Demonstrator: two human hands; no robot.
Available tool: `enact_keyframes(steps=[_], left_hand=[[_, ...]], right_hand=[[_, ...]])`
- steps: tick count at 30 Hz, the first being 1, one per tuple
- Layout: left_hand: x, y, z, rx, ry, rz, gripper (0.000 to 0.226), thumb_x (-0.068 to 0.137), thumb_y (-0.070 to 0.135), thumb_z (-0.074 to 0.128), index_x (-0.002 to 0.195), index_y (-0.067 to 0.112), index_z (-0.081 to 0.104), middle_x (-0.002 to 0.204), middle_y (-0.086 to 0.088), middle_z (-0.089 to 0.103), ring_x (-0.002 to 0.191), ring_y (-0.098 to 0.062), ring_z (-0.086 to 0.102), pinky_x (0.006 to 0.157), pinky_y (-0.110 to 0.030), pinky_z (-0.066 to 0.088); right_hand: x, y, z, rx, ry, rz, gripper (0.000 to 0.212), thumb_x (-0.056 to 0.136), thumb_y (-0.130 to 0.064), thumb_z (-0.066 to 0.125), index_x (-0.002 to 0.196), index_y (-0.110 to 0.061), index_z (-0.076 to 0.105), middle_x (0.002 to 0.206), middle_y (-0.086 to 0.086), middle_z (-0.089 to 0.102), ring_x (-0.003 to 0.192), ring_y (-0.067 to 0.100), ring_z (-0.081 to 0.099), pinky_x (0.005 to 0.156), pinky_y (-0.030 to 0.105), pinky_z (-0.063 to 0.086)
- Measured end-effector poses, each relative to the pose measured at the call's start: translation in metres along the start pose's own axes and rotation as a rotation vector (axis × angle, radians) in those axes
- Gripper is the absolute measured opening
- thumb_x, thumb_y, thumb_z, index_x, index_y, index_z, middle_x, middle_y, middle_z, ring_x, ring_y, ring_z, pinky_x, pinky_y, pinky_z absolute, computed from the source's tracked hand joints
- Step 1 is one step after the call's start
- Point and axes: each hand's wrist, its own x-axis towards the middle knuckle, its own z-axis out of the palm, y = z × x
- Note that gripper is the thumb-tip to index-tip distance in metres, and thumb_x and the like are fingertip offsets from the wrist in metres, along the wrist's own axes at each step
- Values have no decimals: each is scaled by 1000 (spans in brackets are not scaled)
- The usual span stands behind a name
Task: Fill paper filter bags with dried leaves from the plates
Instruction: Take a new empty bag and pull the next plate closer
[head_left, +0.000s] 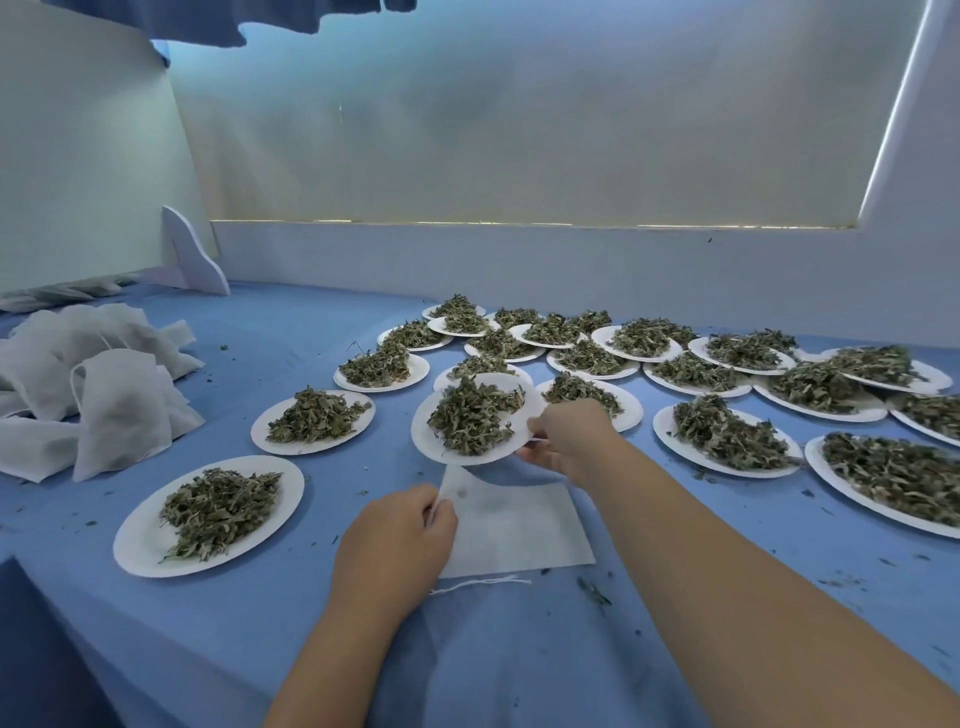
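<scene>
Fingers of the left hand (400, 540) pinch the paper filter bag's (514, 525) open corner on the blue cloth (675, 597) — likely spreading its mouth — while the right hand (566, 434) grips a leaf-heaped plate's (441, 441) rim, tilted above it for pouring.

Daylight comes softly through a drawn roller blind (519, 130) behind the table. It leaks brighter in thin slits along the blind's lower edge and right side. The view is moderately bright with a cool blue-green cast and no hard glare. Shadows are faint and soft-edged: one under the tilted paper plate (441, 449) greys the white filter bag (519, 525), another darkens the blue tablecloth (483, 654) between the forearms. The right hand (566, 436) gripping that plate looks slightly smeared. Wide-angle distortion slants the window frame (904, 104) and stretches the far-right plates (883, 499).
</scene>
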Motion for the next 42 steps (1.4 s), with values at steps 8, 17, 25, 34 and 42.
enact_keyframes(steps=[8, 17, 25, 34, 42], left_hand=[[5, 4, -3, -77, -48, -82, 35, 90, 29, 50, 64, 8, 39, 59, -5, 43, 59, -18, 42, 57, -32, 29], [14, 66, 4, -460, 8, -212, 26, 93, 27, 52, 80, 8, 63, 70, -6, 61, 64, -33, 69, 45, -23, 45], [33, 130, 21, -515, -171, -155, 18, 102, 31, 42, 99, 24, 58, 83, -13, 63, 42, -23, 64, 37, -27, 51], [48, 171, 45, -213, -415, -32, 23, 103, 31, 40, 96, 19, 58, 75, -11, 53, 39, -21, 53, 36, -22, 39], [51, 183, 83, 47, -441, 203, 29, 101, 33, 43, 85, 16, 59, 82, -6, 57, 66, -16, 49, 53, -28, 33]], right_hand=[[-40, -11, -113, 78, 2, 4, 7, 90, 6, 58, 91, 1, 54, 86, 15, 57, 67, 24, 60, 50, 28, 56], [-86, 8, -229, -36, -136, 67, 17, 93, 1, 56, 110, 2, 58, 89, 15, 66, 68, 21, 61, 55, 27, 55], [-116, 29, -281, -148, -209, 139, 12, 92, -1, 56, 98, 1, 66, 95, 22, 69, 75, 25, 66, 65, 33, 59], [-121, 39, -298, -266, -196, 123, 15, 90, -1, 60, 101, 6, 69, 83, 18, 69, 60, 16, 65, 55, 25, 55], [-119, 37, -303, -299, 35, -54, 15, 89, -16, 66, 88, -2, 70, 74, 12, 70, 58, 17, 63, 51, 24, 51]])
